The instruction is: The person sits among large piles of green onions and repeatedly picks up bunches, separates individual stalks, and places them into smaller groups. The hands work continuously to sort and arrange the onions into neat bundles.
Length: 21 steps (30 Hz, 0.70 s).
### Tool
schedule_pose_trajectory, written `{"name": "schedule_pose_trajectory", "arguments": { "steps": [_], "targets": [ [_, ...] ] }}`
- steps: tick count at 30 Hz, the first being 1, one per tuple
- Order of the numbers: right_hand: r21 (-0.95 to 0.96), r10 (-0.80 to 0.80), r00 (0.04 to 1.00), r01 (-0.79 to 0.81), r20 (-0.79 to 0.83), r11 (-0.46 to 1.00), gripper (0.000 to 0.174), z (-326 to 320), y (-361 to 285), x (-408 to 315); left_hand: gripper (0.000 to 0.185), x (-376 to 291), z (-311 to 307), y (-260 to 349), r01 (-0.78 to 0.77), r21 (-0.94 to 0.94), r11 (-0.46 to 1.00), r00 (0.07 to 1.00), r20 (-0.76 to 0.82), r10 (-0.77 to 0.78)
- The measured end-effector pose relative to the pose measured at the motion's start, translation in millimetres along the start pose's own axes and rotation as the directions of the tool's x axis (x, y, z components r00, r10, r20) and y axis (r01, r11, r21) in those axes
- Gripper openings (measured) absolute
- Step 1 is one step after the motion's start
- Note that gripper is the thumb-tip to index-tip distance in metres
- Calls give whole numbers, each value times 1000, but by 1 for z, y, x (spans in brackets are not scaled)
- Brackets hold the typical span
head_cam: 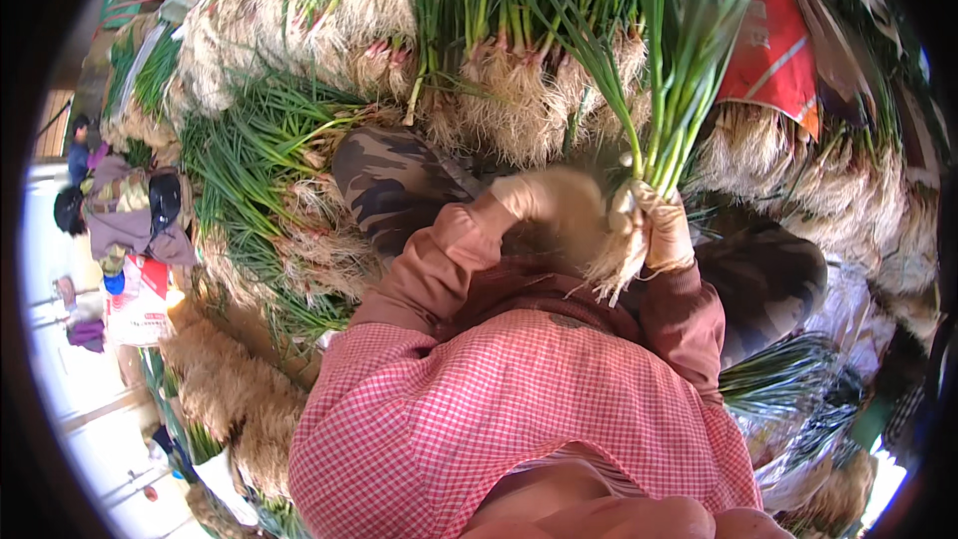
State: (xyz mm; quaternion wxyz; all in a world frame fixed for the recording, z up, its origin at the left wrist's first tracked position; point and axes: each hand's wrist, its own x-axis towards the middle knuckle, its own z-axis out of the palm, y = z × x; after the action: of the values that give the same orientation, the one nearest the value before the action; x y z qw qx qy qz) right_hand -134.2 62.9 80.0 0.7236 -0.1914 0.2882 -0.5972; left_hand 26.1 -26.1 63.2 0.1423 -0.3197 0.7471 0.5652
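Observation:
A bunch of green onions [662,120] with long green leaves and pale stringy roots stands upright in my right hand [658,221]. That hand wears a light glove and is closed round the lower stalks, the roots hanging below it. Close beside the roots, to their left, is my left hand [572,206], also gloved and blurred by motion; its fingers are not clear enough to tell what they hold. Beyond both hands lies a dense row of rooted onions [516,97], roots facing me.
Onion heaps [262,165] lie by my left knee, with more rooted bundles [748,153] at right under a red printed sack [771,45]. Plastic sheeting [861,314] and onion leaves [786,374] are at lower right. Other people [127,209] are at far left, near a sack [138,307].

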Motion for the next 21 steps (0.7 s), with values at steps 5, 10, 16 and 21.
{"name": "schedule_pose_trajectory", "arguments": {
  "steps": [5, 10, 16, 21],
  "targets": [
    [40, 58, 998, -57, -23, 998, 16, 1, 15, 5, 24, 4, -25, 41, -432, -353, 830, 648, -762, 13],
    [-29, 25, 997, -23, 72, 999, 21, -12, 19, 6, 20, 41, -21, 32, -402, -61, 914, 541, -821, 183],
    [299, 208, 978, -207, 28, 931, 27, -33, 34, 20, 44, 59, -24, 14, -62, -21, 998, 591, -807, 20],
    [247, 179, 976, -144, -126, 958, 20, -25, 31, 22, 41, 51, -5, 27, -60, 127, 990, 362, -922, 140]
  ]
}}
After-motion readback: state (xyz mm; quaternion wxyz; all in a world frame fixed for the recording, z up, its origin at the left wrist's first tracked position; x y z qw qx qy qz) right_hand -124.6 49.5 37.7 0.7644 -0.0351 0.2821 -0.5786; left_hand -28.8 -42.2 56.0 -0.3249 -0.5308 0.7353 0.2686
